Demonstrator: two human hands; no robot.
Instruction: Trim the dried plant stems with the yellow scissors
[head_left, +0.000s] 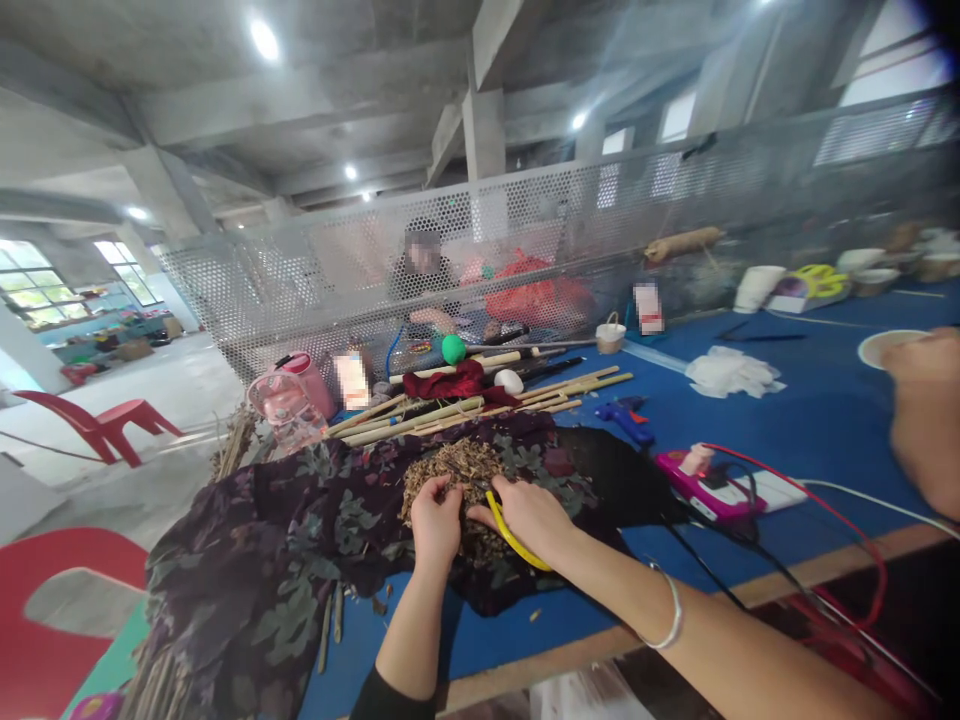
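Note:
My left hand (pixel 435 520) is closed in a pinch at the front of a heap of brown, dried plant bits (pixel 427 468). Whatever sits between its fingertips is too small to make out. Wrapped in my right hand (pixel 529 515) is a tool with a curved yellow handle (pixel 516 540). Its dark tip points toward my left fingers, and its kind is not clear. Both hands are close together over the heap, which lies on a dark floral cloth (pixel 322 520) spread over the blue table (pixel 675 370).
Bamboo sticks (pixel 465 410) lie behind the cloth. To the right are a blue glue gun (pixel 628 420), a pink power strip (pixel 701 490) with cables, and a crumpled white bag (pixel 733 372). Another person's arm (pixel 930 420) reaches in at right. A perforated metal screen (pixel 330 260) stands behind.

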